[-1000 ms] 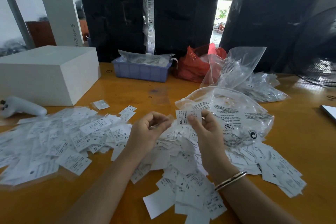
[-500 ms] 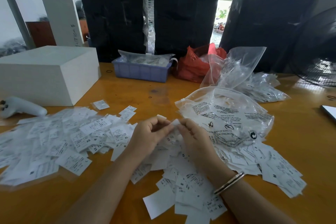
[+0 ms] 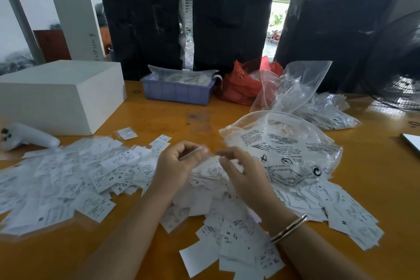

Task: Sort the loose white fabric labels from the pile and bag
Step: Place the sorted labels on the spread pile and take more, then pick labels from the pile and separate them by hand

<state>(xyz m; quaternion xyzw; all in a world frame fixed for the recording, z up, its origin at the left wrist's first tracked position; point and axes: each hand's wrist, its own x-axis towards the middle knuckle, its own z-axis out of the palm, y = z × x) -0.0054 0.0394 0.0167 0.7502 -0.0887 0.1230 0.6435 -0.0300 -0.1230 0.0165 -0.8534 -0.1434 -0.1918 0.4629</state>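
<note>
Spreading across the glossy tabletop [image 3: 375,188], flat white labels [image 3: 95,179] are lying centrally; crinkled clear bag [image 3: 295,150] at two o'clock. Left hand [image 3: 175,163] is pinching something blurred; right hand [image 3: 245,173] is hovering, fingers relaxed.

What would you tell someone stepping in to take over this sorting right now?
Left hand pinches a small stack of labels. Right hand, fingers loosely curled, reaches into the pile of labels; its grip is blurred. A clear bag lies just right of the hands, and a spread of labels lies to the left. Most labels remain loose on the table, so sorting is far from done.
</note>
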